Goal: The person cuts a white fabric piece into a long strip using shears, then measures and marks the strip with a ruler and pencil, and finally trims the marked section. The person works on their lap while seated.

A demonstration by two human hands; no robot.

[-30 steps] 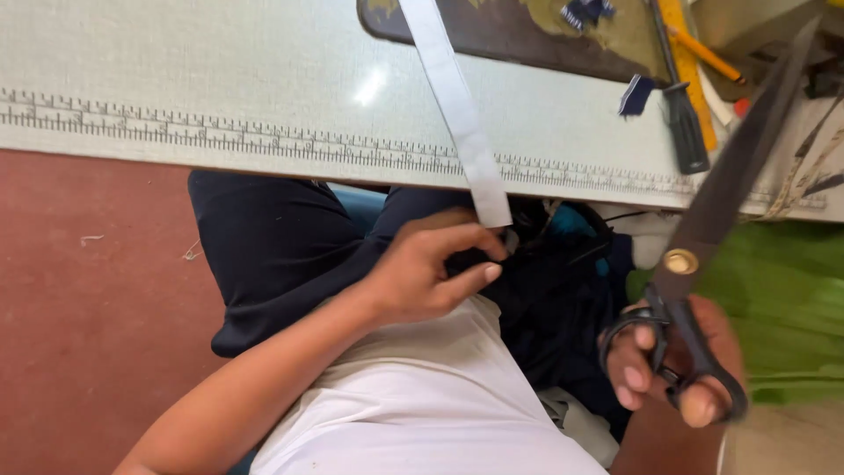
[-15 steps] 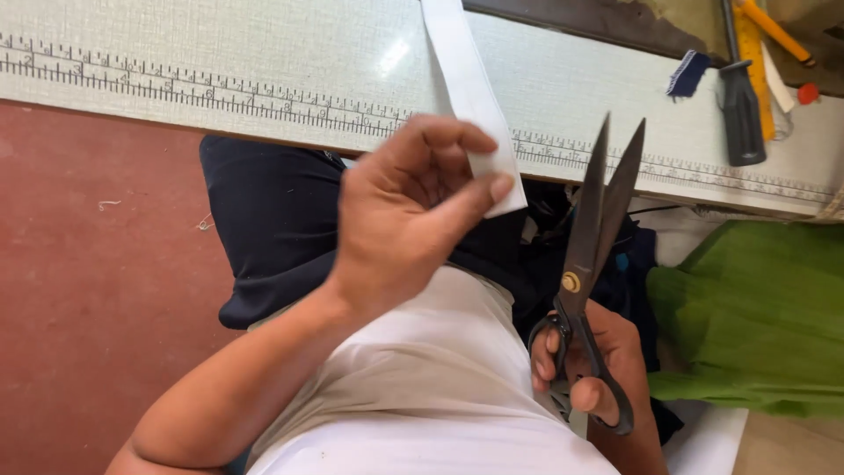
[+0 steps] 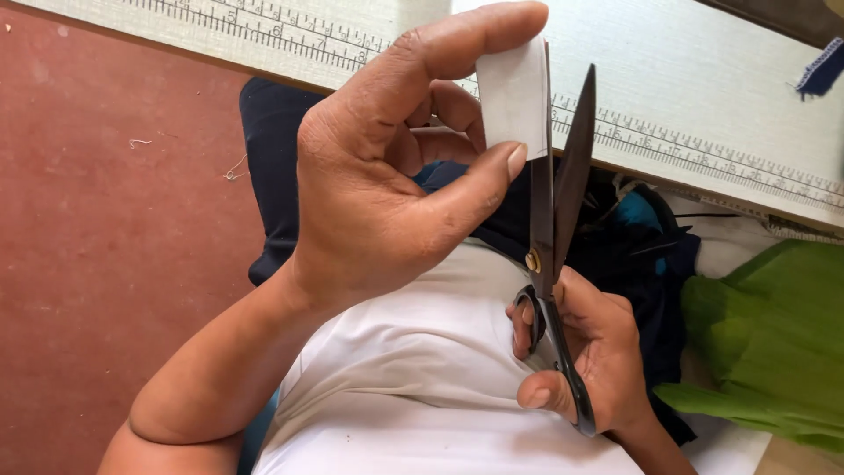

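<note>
A person's left hand (image 3: 387,167) holds up the end of a white strip (image 3: 514,97), its fingers (image 3: 466,35) pinching the strip between forefinger above and thumb below, while the right hand (image 3: 585,352) brings a pair of large dark scissors (image 3: 554,229) to the strip's right edge. The strip hangs close in front of the camera, above the person's lap and short of the pale surface (image 3: 703,70) whose near edge carries printed ruler markings (image 3: 686,145). The scissors' long axis runs nearly upright in the view, handles low in the right hand and tips pointing up and away from the body; the blades are parted a little, the inner one lying right along the strip's right edge, seemingly touching it. The strip therefore lies just left of the blades and directly above the right hand, with the left hand's thumb tip close beside the metal. The right hand's fingers are curled through and around the handle loops, thumb on the near side. Beneath the hands are a white shirt (image 3: 422,387) and dark cloth (image 3: 272,176) on the lap; green fabric (image 3: 774,343) lies to the right, and a reddish floor (image 3: 105,246) to the left.
</note>
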